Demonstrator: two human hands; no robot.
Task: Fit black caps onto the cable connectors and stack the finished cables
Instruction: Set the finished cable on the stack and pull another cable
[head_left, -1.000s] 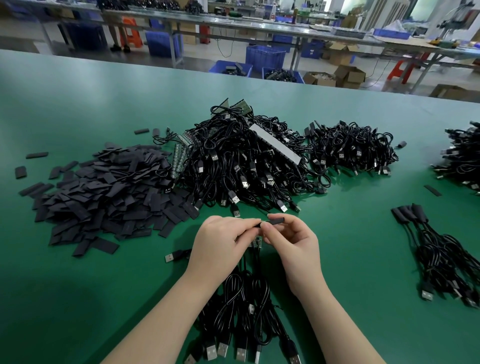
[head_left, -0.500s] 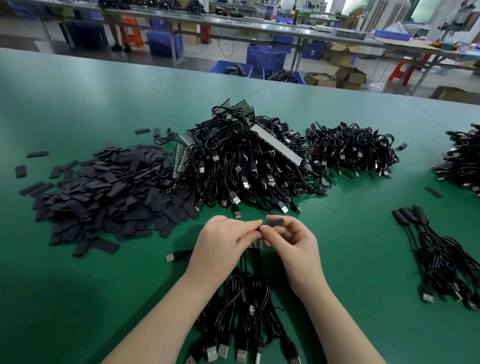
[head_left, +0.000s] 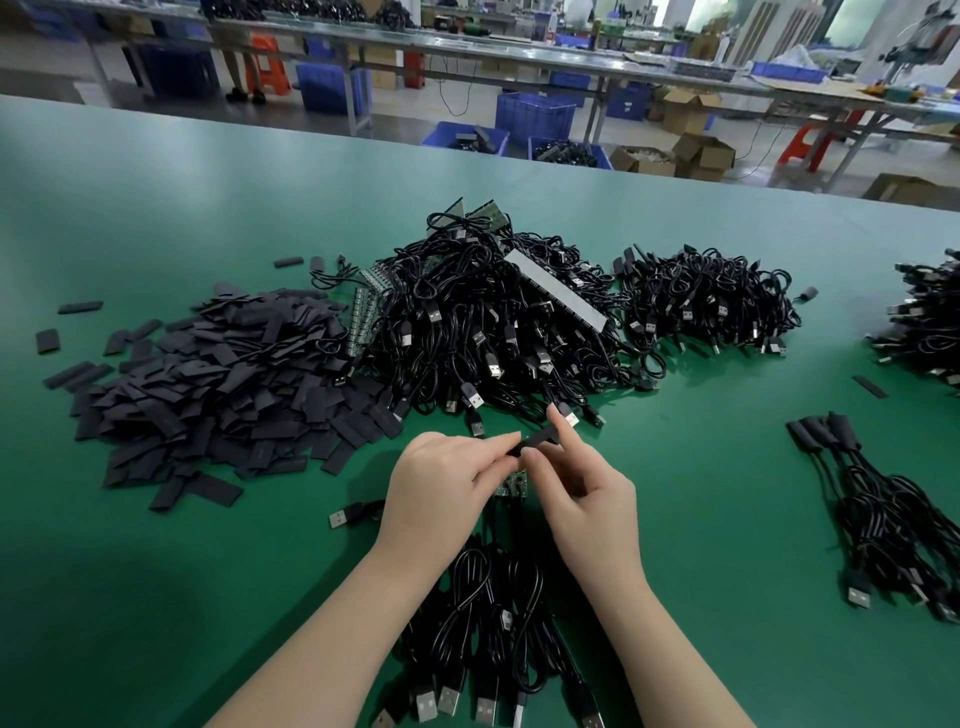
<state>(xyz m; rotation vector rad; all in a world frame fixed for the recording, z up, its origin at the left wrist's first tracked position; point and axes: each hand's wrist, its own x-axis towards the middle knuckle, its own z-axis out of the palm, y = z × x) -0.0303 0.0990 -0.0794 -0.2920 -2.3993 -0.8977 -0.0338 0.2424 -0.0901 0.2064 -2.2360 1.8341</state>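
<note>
1. Far to my left on the green table (head_left: 156, 597) lies the heap of loose black caps (head_left: 223, 395), flat dark sleeves piled on each other, with a few strays scattered toward the left edge.
2. Just right of that heap, and touching it, is the big tangle of uncapped cables (head_left: 488, 332), USB plugs poking out on all sides and a pale grey strip (head_left: 556, 291) lying slanted across its top.
3. My left hand (head_left: 441, 493) sits in front of that tangle, fingers curled, pinching the near end of one black cap (head_left: 537, 441) between thumb and forefinger.
4. My right hand (head_left: 587, 499) meets it from the other side: the thumb pinches the same cap from below while the forefinger stretches out along its far side (so both hands grip the one piece).
5. A small green circuit board (head_left: 514, 483) shows just beneath my fingertips; whether it is already inside the cap I cannot tell.
6. Under my wrists a bundle of cables (head_left: 493, 639) runs toward me, plugs nearest my body.
7. Behind, a second smaller cable pile (head_left: 711, 301) sits beside the big one.
8. Well off to my right lie the finished cables (head_left: 893, 514), capped ends together and pointing away from me.
</note>
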